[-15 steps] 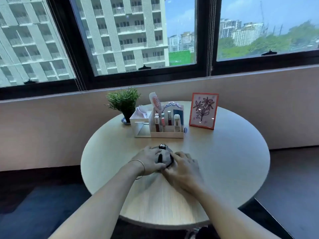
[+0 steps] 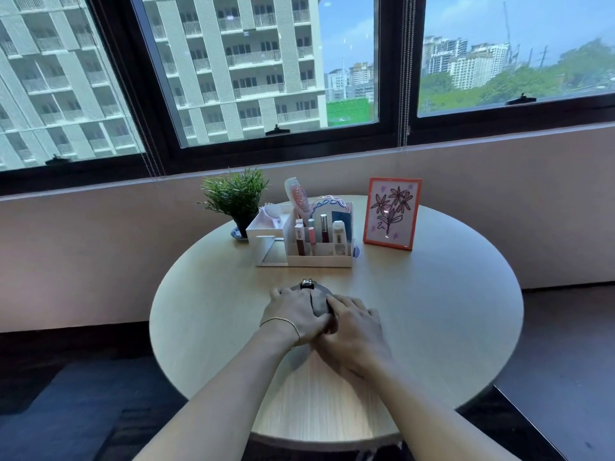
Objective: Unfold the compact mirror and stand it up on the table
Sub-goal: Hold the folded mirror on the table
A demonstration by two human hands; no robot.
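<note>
Mirror (image 2: 318, 300): dark, round, folded flat on table (image 2: 432, 327), hinge at far edge.
Hands: left (image 2: 296, 316) and right (image 2: 354, 327), both pressed over mirror.
Count: one mirror, two hands.

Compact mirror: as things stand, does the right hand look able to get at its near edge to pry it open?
Probably yes. The right hand already rests on the compact mirror, fingers over its near right side. The left hand covers the other side but does not seem to block it. The edge itself is hidden.
</note>
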